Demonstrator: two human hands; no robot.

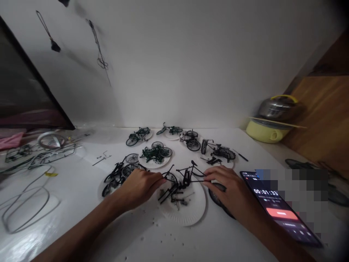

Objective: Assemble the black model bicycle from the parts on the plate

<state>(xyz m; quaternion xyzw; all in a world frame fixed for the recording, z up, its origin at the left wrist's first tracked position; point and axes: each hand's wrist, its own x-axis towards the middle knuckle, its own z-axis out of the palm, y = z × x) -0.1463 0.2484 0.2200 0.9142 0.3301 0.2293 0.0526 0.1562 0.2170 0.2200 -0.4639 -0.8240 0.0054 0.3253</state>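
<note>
Between my hands is a small black model bicycle frame (187,177) with a saddle, held just above a white paper plate (196,206). My left hand (141,185) pinches its front end near the fork. My right hand (227,182) is closed on the rear end, fingertips together. Several small black parts (177,199) lie on the plate beneath the frame. A loose black wheel (216,196) rests on the table, partly hidden under my right hand. Left of my left hand, another plate carries black wheels and bicycle parts (120,174).
Behind stand several finished-looking model bicycles (218,149) and a plate of green parts (155,153). A lit phone (280,207) lies at right, near a thin screwdriver (241,155). A yellow pot (268,131) sits back right. Wire and frames (35,158) lie left, below a screen (24,83).
</note>
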